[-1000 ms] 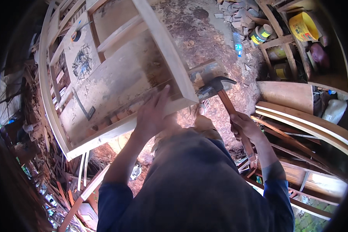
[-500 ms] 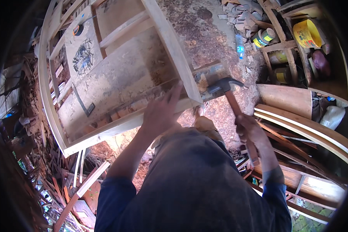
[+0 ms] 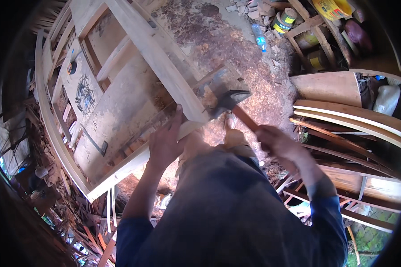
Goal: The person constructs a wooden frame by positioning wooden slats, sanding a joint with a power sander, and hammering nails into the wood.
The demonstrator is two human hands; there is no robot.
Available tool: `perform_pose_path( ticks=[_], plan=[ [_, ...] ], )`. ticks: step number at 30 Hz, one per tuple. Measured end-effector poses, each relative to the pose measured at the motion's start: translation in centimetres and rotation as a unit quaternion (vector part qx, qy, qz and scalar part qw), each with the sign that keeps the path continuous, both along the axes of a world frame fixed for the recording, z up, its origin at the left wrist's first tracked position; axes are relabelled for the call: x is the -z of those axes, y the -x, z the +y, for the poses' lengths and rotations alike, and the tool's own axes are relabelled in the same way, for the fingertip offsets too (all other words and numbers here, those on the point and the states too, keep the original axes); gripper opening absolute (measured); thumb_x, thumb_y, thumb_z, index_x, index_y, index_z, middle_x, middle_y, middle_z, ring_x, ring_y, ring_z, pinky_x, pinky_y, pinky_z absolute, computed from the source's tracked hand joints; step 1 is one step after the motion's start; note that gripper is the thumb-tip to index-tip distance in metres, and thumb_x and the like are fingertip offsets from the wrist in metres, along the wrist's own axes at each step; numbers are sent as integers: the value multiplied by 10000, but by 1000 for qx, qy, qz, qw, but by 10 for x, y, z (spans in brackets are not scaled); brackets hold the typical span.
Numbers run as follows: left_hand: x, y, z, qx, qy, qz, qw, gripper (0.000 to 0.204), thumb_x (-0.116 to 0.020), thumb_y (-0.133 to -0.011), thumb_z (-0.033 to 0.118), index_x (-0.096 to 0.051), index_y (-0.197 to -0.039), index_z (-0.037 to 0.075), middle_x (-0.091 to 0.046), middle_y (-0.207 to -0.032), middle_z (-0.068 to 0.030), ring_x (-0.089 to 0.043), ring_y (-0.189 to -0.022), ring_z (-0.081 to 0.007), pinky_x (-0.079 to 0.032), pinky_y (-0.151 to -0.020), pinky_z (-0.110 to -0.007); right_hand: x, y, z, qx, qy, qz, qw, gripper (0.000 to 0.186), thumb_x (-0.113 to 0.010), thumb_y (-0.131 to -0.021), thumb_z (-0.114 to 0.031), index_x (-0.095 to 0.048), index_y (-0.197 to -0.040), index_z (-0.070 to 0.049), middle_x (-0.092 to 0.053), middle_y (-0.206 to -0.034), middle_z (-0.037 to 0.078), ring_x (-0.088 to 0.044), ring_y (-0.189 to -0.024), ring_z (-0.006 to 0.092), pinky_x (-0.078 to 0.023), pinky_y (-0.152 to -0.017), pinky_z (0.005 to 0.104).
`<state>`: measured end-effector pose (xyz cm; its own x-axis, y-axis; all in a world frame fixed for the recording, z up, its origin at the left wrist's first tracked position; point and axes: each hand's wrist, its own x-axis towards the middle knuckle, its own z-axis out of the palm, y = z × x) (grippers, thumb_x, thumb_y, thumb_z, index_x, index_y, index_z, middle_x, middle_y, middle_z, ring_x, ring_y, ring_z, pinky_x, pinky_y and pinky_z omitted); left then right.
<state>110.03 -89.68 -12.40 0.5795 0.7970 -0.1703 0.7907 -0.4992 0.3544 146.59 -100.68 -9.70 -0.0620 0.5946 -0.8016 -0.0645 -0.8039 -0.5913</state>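
My right hand (image 3: pixel 278 144) is wrapped round the wooden handle of a claw hammer (image 3: pixel 244 118). The dark hammer head, slightly blurred, is right beside the near right corner of a large wooden frame (image 3: pixel 162 66). Near that same corner, my left hand (image 3: pixel 165 140) grips the frame's front rail, fingers reaching over the top. Inside the frame lies a dusty board. On it are a heap of nails (image 3: pixel 85 94), a roll of dark tape (image 3: pixel 71 68) and a thin L-shaped metal tool (image 3: pixel 103 147).
To the right stand long curved planks (image 3: pixel 347 116) and a wooden rack with a yellow bucket (image 3: pixel 332 8). A plastic bottle (image 3: pixel 259 39) and stacked tins (image 3: pixel 284 21) are on the ground at the far right. Wood scraps (image 3: pixel 93 236) litter the lower left.
The view has shifted, so the frame appears farther left and lower. The hammer head has come closer to the frame's corner. My left hand has stayed at the front rail, now gripping it.
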Motion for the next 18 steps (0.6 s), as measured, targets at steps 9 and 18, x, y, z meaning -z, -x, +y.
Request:
perform_pose_path(
  ticks=[9,18],
  plan=[
    [-4,-7,-3,-5,5,13,1000,883,-788,-808,275,-364,-1560,90,-746,-1059,-99,-735,-858,-302,-589,-671,-412,40,-42,13,297,-198,-125,926,346,-435,-1073,-366,-551,-919,-79,-569,-694,35,-542,-532,122,-474,-517,292],
    [0,7,-5,-2,21,68,997,938,-751,-883,406,-239,-1603,92,-743,-1000,-138,-725,-782,-352,-553,-749,-481,27,40,-41,52,31,38,997,276,-550,-1038,-348,-587,-1053,-75,-524,-649,-5,-458,-434,94,-370,-394,260]
  ],
)
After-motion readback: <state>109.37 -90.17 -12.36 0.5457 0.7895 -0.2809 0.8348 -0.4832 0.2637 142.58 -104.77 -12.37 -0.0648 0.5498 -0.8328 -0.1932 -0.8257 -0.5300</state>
